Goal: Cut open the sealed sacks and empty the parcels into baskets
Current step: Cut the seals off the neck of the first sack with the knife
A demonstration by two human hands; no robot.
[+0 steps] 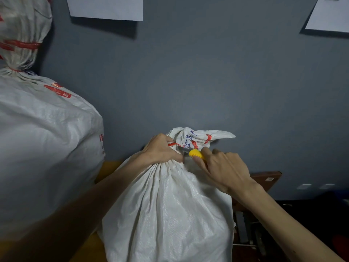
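A white woven sack (170, 205) stands upright in front of me, its neck bunched and tied with a red strap (174, 144). My left hand (162, 150) grips the gathered neck just below the tie. My right hand (222, 167) holds a yellow-handled cutter (196, 154), whose tip sits against the neck right beside the left hand's fingers. The sack's loose top (200, 136), printed in red and blue, flops to the right above the tie. The blade itself is mostly hidden.
A larger tied white sack (43, 138) with red straps fills the left side. A grey wall (188, 82) with two paper sheets rises behind. A brown box (264, 178) and dark clutter lie at the right. A yellow surface (109, 167) shows between the sacks.
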